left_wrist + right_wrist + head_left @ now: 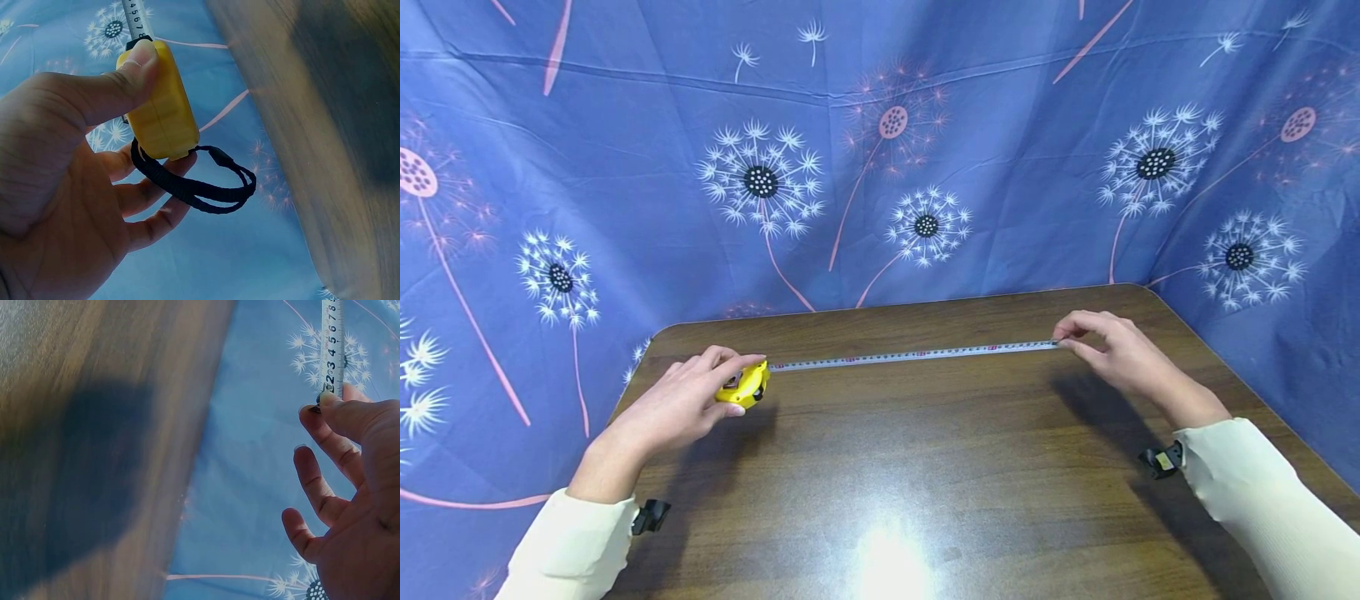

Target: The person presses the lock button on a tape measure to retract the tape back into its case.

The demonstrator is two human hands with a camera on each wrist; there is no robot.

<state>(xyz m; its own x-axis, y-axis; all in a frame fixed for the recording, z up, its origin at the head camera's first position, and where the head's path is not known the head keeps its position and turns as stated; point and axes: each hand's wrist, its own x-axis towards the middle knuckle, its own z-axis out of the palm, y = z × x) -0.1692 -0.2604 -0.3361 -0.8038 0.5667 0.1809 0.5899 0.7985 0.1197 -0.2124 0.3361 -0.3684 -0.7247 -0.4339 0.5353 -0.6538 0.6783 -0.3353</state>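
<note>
Your left hand [673, 398] grips the yellow tape measure [747, 387] above the table [955, 442], your right [1116, 348] pinches its blade's tip, the blade [887, 357] already drawn out between them, seemingly not yet wound back.

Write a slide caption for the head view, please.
Tape stretched above a table, from the case in left grip to right grip.
</note>
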